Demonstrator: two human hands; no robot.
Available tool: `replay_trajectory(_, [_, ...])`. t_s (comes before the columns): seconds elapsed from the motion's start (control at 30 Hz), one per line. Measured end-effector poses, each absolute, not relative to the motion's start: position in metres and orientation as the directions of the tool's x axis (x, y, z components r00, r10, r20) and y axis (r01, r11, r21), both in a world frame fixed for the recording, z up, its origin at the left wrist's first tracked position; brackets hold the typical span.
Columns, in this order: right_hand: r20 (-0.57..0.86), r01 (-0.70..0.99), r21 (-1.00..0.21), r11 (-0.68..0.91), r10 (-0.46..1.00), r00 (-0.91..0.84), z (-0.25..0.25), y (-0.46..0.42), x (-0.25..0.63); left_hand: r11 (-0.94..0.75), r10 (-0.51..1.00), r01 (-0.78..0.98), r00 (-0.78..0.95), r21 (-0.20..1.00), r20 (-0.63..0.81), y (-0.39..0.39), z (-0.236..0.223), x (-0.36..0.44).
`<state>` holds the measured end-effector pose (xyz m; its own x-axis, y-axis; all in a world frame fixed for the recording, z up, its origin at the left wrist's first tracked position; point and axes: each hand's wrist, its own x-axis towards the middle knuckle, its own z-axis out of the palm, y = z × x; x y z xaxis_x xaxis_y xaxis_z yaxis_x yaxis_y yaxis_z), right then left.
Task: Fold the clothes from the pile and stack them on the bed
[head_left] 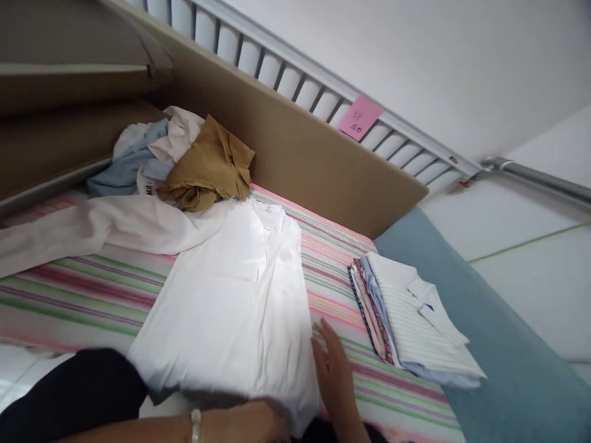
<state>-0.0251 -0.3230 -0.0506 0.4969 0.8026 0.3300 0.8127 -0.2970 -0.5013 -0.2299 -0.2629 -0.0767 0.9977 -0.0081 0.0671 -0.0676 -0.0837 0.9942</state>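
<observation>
A white shirt (231, 307) lies spread on the striped sheet (83, 295), one sleeve stretched out to the left. My left hand (261, 424), a pale bracelet on its wrist, rests at the shirt's near hem; its fingers are hidden at the fabric's edge. My right hand (332, 369) lies flat on the sheet against the shirt's right side, fingers stretched out and holding nothing.
A stack of folded shirts (415, 320) sits to the right, near the blue mattress edge (498, 344). A heap of unfolded clothes, brown (207, 166), blue and white, lies at the back by the tan headboard (314, 160). A pink note (360, 117) is stuck on the railing.
</observation>
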Motion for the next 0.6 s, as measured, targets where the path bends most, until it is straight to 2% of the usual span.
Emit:
replay_trajectory(0.1, [0.273,0.714,-0.612,-0.339,0.757,0.594,-0.058,-0.378,-0.048,-0.236,0.048,0.078,0.997,0.969,-0.068,-0.27,-0.084,-0.254])
replay_trajectory(0.17, [0.19,0.577,-0.709,-0.406,0.678,0.71,-0.066,-0.401,-0.052,-0.268,0.167,0.237,0.966,0.934,-0.198,-0.278,-0.097,-0.276])
replay_trajectory(0.23, [0.073,0.417,-0.777,-0.471,0.592,0.803,-0.074,-0.416,-0.05,-0.198,0.324,0.386,0.893,0.901,-0.311,-0.284,-0.118,-0.302])
replay_trajectory(0.3, [0.005,0.337,-0.797,-0.502,0.552,0.834,-0.079,-0.425,-0.048,-0.106,0.479,0.482,0.791,0.87,-0.38,-0.285,-0.144,-0.329])
replay_trajectory(0.37, [0.065,0.4,-0.783,-0.476,0.577,0.814,-0.079,-0.427,-0.051,0.03,0.613,0.569,0.639,0.822,-0.465,-0.28,-0.167,-0.355])
replay_trajectory(0.43, [0.225,0.568,-0.73,-0.381,0.65,0.726,-0.072,-0.421,-0.063,0.169,0.752,0.593,0.438,0.787,-0.492,-0.271,-0.182,-0.378])
replay_trajectory(0.53, [0.449,0.813,-0.553,-0.18,0.758,0.473,-0.058,-0.4,-0.092,0.308,0.914,0.495,0.082,0.812,-0.397,-0.256,-0.186,-0.404])
replay_trajectory(0.6, [0.496,0.907,-0.407,-0.106,0.808,0.317,-0.057,-0.382,-0.109,0.363,0.929,0.407,-0.09,0.838,-0.359,-0.248,-0.183,-0.413])
